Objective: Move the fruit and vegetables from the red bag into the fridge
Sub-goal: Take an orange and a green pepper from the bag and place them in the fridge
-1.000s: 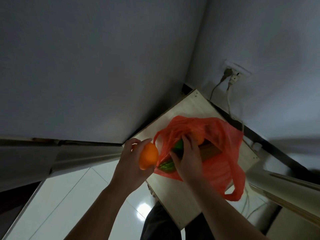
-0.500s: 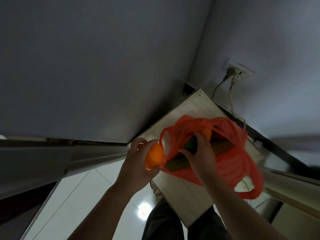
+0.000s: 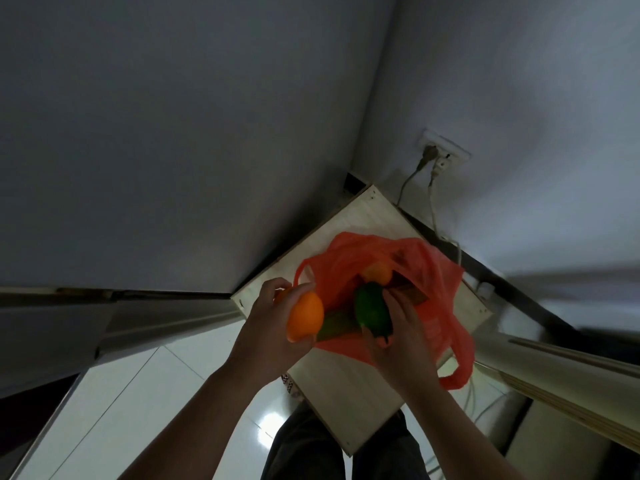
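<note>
Nearest, the left hand (image 3: 273,337) has its fingers curled round an orange (image 3: 304,317), held clear of the bag (image 3: 433,271) just beside its mouth. The right hand (image 3: 398,344) grips a green fruit (image 3: 372,311) with curled fingers, lifted at the bag's opening. Behind them the bag lies on a wooden table (image 3: 346,393), with a long dark cucumber (image 3: 336,327) and a second orange (image 3: 377,273) inside, and a brownish item I cannot identify. No fridge can be made out with certainty. By my judgement the task is early: two pieces are out but unstored, and at least two are left to fetch.
</note>
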Demonstrator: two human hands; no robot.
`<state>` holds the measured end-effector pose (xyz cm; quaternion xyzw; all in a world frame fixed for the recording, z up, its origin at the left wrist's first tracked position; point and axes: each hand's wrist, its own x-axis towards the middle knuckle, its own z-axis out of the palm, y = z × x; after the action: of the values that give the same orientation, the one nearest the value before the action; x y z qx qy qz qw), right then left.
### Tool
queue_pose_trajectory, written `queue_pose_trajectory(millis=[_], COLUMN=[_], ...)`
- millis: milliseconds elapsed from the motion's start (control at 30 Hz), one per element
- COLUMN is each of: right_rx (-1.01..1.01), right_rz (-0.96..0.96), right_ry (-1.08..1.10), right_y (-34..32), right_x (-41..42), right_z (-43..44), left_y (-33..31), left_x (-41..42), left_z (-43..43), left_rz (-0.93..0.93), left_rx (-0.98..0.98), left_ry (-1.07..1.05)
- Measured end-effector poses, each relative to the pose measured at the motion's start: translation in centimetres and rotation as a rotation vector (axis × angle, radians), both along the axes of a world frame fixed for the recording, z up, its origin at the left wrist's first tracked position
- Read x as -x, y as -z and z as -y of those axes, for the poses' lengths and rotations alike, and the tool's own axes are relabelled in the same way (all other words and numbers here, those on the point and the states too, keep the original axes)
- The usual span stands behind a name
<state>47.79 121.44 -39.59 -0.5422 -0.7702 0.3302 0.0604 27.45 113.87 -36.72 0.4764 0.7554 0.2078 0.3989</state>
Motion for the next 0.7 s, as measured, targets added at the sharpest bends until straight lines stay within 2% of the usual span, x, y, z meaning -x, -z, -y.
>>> queue_pose_trajectory(millis=[300,500,700], right_rx=[0.079,0.172,0.093], right_rz=[-0.052,-0.132,-0.152], right_ry=[0.064,0.101,-0.114], right_y=[-0.7,-7.9,-15.1], right_x=[1.1,0.8,-1.0], right_z=[0.1,-0.3,-1.8], left_y=[-1.8,-8.3,-15.6], left_x=[0.6,0.3,-2.4], left_z=[0.8,0.2,0.8], left_rz=[-0.034,-0.062,-0.151], left_rx=[0.016,-0.021,-0.043], left_ry=[-0.009,-0.064,-0.157])
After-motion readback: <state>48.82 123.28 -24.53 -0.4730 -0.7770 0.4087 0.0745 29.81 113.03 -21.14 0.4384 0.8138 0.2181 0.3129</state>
